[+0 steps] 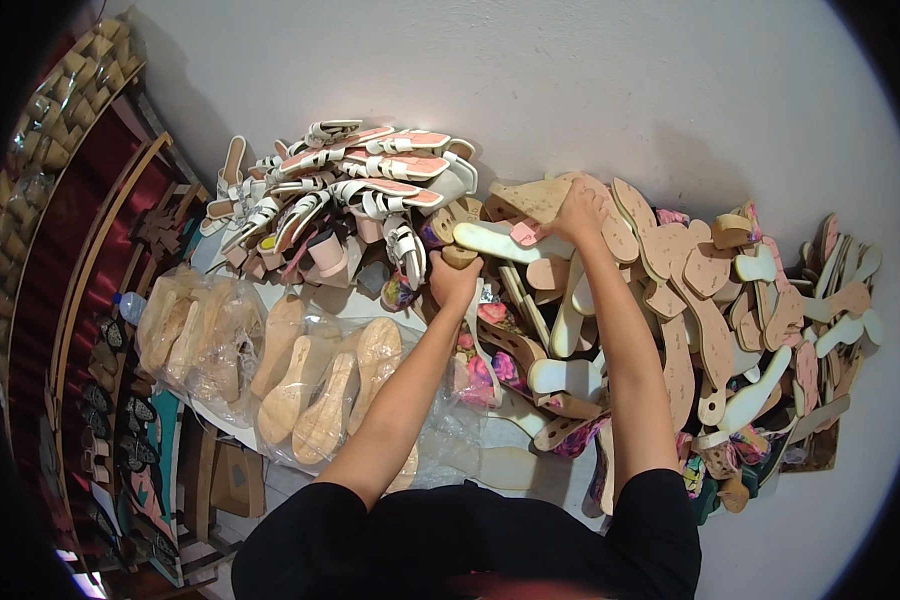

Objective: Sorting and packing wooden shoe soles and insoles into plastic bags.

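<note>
My left hand (pixel 456 282) is closed round a small brown shoe heel (pixel 459 256) at the middle of the heap. A cream shoe sole (pixel 495 243) lies right above it; I cannot tell whether the two are joined. Farther back and to the right, my right hand (pixel 580 212) grips the end of a tan wedge sole (pixel 530 200), its fingers partly hidden. A small pink piece (pixel 523 233) shows just left of that wrist. Beneath both hands, loose soles (pixel 562 330) lie jumbled, some with floral-covered heels (pixel 478 372).
White strappy sandals (pixel 390 165) are stacked at the back left against the wall (pixel 590 90). Clear plastic bags of wooden soles (pixel 325 405) lie at the near left. More soles (pixel 705 345) heap up on the right. Wooden shelves (pixel 105 270) with shoes stand far left.
</note>
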The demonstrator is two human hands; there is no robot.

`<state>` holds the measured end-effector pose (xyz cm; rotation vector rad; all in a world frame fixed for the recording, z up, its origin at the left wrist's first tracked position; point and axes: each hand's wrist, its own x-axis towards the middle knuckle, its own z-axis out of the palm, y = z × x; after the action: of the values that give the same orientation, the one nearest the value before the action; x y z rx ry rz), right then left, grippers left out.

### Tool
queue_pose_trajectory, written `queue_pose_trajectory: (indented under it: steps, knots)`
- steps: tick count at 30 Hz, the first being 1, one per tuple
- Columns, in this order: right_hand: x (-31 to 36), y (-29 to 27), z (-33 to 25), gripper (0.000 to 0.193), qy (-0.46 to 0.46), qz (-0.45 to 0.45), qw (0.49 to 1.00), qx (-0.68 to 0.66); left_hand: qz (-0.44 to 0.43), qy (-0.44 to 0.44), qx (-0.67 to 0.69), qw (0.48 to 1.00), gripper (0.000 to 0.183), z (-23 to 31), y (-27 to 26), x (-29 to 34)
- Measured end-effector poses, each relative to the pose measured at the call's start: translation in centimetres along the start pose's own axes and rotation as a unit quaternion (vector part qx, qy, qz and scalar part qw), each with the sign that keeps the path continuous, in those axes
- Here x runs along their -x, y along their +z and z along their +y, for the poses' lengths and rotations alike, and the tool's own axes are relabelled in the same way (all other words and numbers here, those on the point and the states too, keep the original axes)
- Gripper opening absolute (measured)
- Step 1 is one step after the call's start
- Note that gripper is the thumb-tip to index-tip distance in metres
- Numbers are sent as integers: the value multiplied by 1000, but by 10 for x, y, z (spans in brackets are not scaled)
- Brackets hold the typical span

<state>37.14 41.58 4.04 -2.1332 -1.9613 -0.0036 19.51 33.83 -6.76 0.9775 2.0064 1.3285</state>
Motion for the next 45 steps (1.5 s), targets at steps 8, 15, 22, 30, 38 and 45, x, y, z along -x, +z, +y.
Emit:
queue_pose_trajectory:
  steps: [8, 15, 22, 30, 38, 45]
  knots:
    - [15, -8, -11, 87, -97, 112, 957, -251, 11, 76, -28, 997, 55, 31, -21, 17]
    - [48, -25, 0, 89, -89, 150, 910, -376, 31, 134, 11, 990, 52, 66, -57, 29]
    - [119, -35, 16, 94, -56, 149, 760, -630, 19, 164, 106, 981, 45, 68, -116, 28]
    - [172, -39, 49, 89, -102, 224, 688, -683, -9, 76, 495, 866, 49, 42, -155, 14]
    - [221, -56, 55, 91, -78, 261, 652, -708, 7, 164, 476, 864, 48, 45, -177, 45]
    - [253, -51, 52, 91, -80, 232, 644, -724, 51, 155, 517, 840, 50, 59, -212, 76]
